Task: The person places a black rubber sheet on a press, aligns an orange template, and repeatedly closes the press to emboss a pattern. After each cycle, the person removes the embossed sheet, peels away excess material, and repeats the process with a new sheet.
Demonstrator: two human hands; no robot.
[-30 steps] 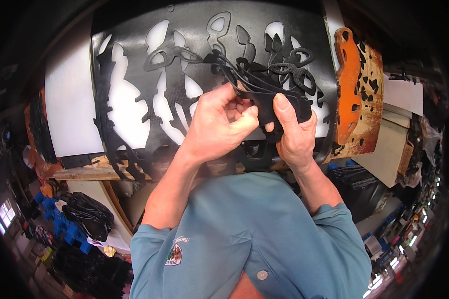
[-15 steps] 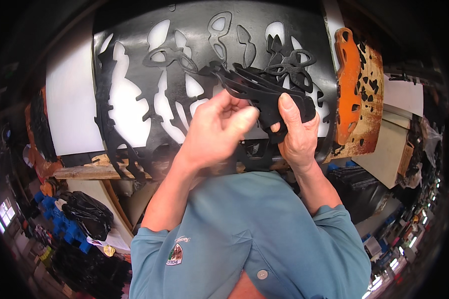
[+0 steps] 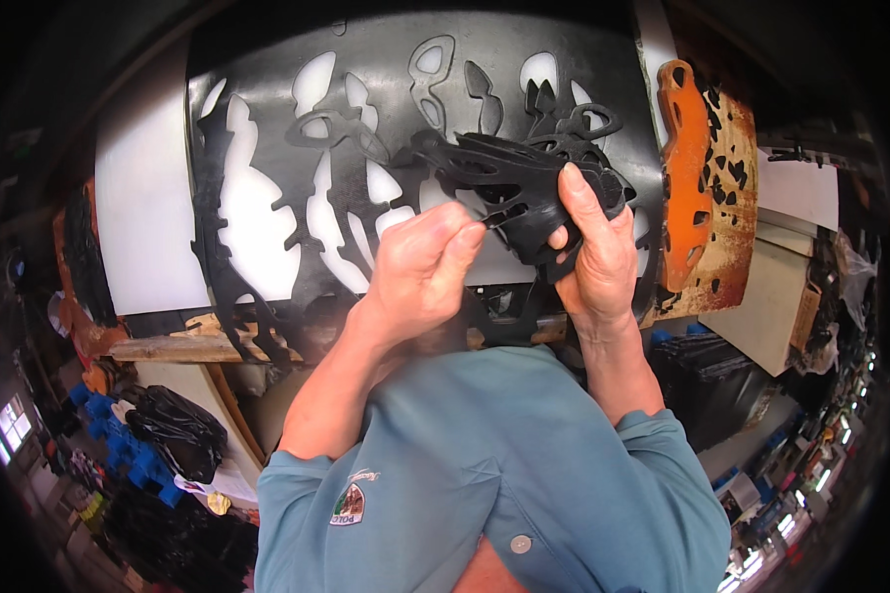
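Note:
My right hand (image 3: 600, 252) grips a stack of thin, flexible black cut-out sheet pieces (image 3: 529, 183), thumb on top and fingers beneath. The pieces have slots and curved holes, and their layers fan out toward the left. By the stack's lower left edge, my left hand (image 3: 420, 267) is closed in a pinch on a thin black bit that runs to the stack. Underneath lies a large black sheet (image 3: 386, 44) full of curved openings, white showing through them. A loop-shaped black cut-out (image 3: 341, 124) rests on it, left of the stack.
A white board (image 3: 143, 198) shows left of the sheet. On the right lies an orange cutting template (image 3: 684, 178) on a stained board (image 3: 737, 237) dotted with black scraps. A wooden edge (image 3: 178, 348) runs along the near left. Blue crates (image 3: 119, 445) and a black bag (image 3: 183, 425) stand lower left.
My left hand has drawn slightly down and left from the stack, its fingers now curled into a tight pinch. The stack has turned so more of its upper face shows; my right hand keeps its hold.

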